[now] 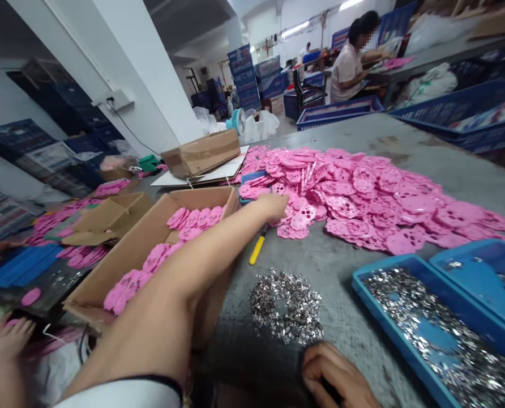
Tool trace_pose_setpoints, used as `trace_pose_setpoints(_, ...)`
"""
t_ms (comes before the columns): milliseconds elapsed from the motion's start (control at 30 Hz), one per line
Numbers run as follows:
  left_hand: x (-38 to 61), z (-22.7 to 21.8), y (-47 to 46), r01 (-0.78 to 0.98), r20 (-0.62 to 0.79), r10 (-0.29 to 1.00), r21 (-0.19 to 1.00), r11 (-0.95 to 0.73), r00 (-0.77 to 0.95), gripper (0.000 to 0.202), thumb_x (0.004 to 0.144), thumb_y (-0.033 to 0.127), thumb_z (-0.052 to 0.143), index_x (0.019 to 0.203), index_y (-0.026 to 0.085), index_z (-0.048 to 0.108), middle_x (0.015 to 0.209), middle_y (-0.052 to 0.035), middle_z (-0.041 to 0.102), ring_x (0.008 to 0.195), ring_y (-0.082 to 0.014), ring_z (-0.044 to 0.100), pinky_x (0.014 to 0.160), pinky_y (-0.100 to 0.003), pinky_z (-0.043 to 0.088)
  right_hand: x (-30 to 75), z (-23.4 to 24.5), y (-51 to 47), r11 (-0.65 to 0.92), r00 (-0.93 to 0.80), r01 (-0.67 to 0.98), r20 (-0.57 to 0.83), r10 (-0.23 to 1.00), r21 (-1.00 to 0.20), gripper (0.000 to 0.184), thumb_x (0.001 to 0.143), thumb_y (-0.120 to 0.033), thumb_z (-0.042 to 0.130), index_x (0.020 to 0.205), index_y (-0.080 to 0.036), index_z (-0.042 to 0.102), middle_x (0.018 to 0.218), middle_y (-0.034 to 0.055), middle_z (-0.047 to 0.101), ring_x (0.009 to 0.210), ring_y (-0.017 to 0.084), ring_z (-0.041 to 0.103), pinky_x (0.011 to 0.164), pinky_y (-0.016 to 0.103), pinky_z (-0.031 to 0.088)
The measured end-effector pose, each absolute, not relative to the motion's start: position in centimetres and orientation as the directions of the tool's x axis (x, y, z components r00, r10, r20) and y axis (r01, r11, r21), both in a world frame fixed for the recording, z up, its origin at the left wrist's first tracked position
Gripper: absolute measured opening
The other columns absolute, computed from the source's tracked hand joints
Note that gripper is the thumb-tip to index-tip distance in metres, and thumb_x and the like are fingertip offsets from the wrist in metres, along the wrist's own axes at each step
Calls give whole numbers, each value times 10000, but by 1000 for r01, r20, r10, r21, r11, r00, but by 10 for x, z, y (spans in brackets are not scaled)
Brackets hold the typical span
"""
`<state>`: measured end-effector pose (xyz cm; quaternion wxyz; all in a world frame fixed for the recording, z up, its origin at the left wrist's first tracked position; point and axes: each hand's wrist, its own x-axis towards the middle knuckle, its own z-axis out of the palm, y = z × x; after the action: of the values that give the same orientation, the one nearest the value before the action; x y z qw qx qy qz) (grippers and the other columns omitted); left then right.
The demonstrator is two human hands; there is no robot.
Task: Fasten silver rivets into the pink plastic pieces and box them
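My left hand (274,207) reaches across to the near edge of a heap of flat pink plastic pieces (363,192) with cut-out holes. It touches the pieces there, but its fingertips are hidden behind the hand. At the table's near edge rests my right hand (337,374), its fingers curled in; whatever lies inside them does not show. Just beyond it is a ring-shaped pile of small shiny metal parts (285,306). A yellow-handled tool (257,250) lies below my left hand. Under my left forearm stands a cardboard box (150,238) with rows of pink pieces.
Blue trays (405,317) with metal parts sit at the right. A smaller open carton (204,153) stands at the back. Another person's hand (10,340) shows at lower left. A seated person (348,68) works at a far table. A white pillar (137,62) rises behind.
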<state>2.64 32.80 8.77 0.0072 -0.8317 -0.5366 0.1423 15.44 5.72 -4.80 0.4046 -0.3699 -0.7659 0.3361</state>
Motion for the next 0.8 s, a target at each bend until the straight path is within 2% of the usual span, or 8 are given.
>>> trace_pose_setpoints(67, 33, 67, 329, 918, -255, 919, -182, -351, 301, 439, 869, 317, 605, 1260, 136, 521, 1149, -163, 640, 1058, -273, 626, 868, -389, 513, 152, -53, 58, 505, -405, 301, 371, 836, -809, 144, 869, -133, 500, 764, -227, 527, 766, 24, 663, 716, 140, 649, 625, 229, 524)
trace_pose_setpoints(133, 32, 50, 329, 937, -250, 938, -195, -290, 239, 390, 906, 353, 568, 1240, 154, 535, 1182, -109, 610, 1007, -221, 626, 847, -421, 538, 149, -58, 59, 515, -414, 297, 377, 828, -804, 142, 863, -138, 489, 751, -220, 521, 760, 31, 664, 722, 143, 643, 627, 234, 512)
trace_pose_setpoints(333, 21, 29, 322, 953, -114, 973, -208, -220, 200, 375, 908, 345, 570, 1231, 156, 544, 1213, -105, 589, 1030, -222, 612, 861, -435, 537, 140, -65, 62, 529, -387, 298, 406, 828, -795, 152, 854, -133, 450, 728, -208, 495, 732, 33, 647, 713, 135, 609, 617, 236, 467)
trace_pose_setpoints(633, 7, 47, 304, 926, -47, 959, -247, -284, 281, 333, 908, 342, 572, 1190, 166, 570, 1184, -93, 604, 1015, -211, 618, 852, -414, 539, 135, -66, 70, 439, -324, 314, 340, 883, -842, 158, 854, -186, 464, 713, -195, 535, 754, 39, 640, 739, 153, 603, 651, 267, 459)
trace_pose_setpoints(800, -16, 75, 283, 884, -2, 929, -307, -352, 369, 296, 920, 309, 549, 1173, 156, 576, 1167, -95, 612, 1023, -214, 612, 876, -419, 518, 134, -53, 75, 282, -244, 269, 218, 945, -921, 154, 836, -267, 514, 842, -183, 642, 782, 53, 664, 716, 174, 613, 672, 302, 484)
